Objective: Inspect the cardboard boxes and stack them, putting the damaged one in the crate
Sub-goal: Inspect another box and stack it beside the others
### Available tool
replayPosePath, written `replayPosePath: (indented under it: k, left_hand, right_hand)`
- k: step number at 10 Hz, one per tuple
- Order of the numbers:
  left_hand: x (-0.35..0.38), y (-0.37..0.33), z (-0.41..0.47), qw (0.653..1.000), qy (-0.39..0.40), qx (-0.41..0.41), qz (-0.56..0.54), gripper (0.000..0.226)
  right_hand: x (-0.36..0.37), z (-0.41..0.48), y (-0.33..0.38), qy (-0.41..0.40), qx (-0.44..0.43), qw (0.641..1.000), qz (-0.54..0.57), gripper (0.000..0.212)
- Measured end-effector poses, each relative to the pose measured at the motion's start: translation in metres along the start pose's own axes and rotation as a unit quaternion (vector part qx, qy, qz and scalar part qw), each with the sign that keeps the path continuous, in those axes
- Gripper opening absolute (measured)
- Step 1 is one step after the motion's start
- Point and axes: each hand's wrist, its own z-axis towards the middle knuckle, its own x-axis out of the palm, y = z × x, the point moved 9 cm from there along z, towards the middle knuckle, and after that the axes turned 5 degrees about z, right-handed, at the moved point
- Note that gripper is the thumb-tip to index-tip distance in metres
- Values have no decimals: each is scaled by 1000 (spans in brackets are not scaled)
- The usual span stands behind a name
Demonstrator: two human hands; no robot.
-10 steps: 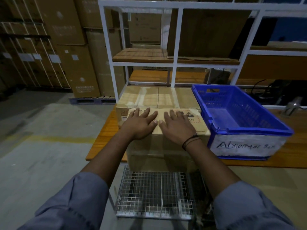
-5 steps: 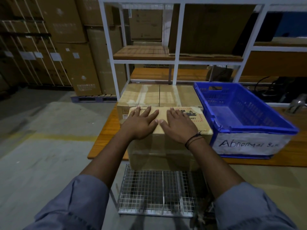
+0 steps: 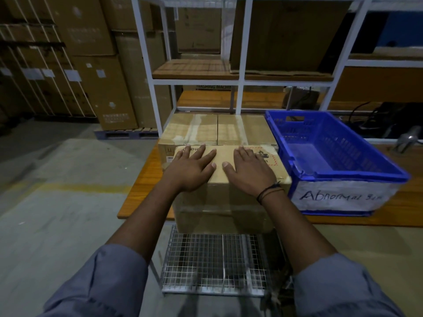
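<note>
A taped cardboard box (image 3: 223, 202) stands at the near edge of the wooden table (image 3: 139, 186). My left hand (image 3: 191, 167) lies flat on the left half of its top, fingers spread. My right hand (image 3: 250, 168) lies flat on the right half, over a red-framed label. Behind it sits a second, wider cardboard box (image 3: 217, 129) with tape across its top. A blue plastic crate (image 3: 338, 177), empty and labelled "Abnormal", stands directly to the right of both boxes.
A wire mesh platform (image 3: 215, 259) sits below the table's near edge. A white metal shelf frame (image 3: 240, 81) with wooden shelves rises behind the boxes. Large cartons on a pallet (image 3: 96, 72) line the left wall. Bare concrete floor lies to the left.
My hands have slid apart on the box top; the thumbs that nearly touched now have a gap between them. The box has not visibly moved.
</note>
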Motion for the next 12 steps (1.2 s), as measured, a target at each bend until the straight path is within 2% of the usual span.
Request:
replayPosePath:
  k: [2, 6, 7, 10, 11, 12]
  left_hand:
    - [-3, -1, 0, 1000, -4, 3, 7, 60]
    - [-2, -1, -1, 1000, -5, 2, 6, 60]
    - [-4, -3, 0, 1000, -9, 5, 3, 60]
    - [0, 1, 0, 1000, -1, -4, -1, 59]
    - [-3, 4, -2, 1000, -6, -5, -10, 59]
    - [-3, 3, -3, 1000, -5, -3, -21, 59]
  right_hand:
    - [-8, -2, -17, 0, 27, 1000, 6, 76]
    - [-5, -3, -21, 2, 24, 1000, 9, 78]
    - [-11, -5, -35, -18, 59, 998, 7, 79]
    - [-8, -2, -35, -11, 55, 998, 14, 74]
    - [-13, -5, -33, -10, 32, 999, 38, 70]
    - [-17, -6, -46, -40, 45, 994, 87, 62]
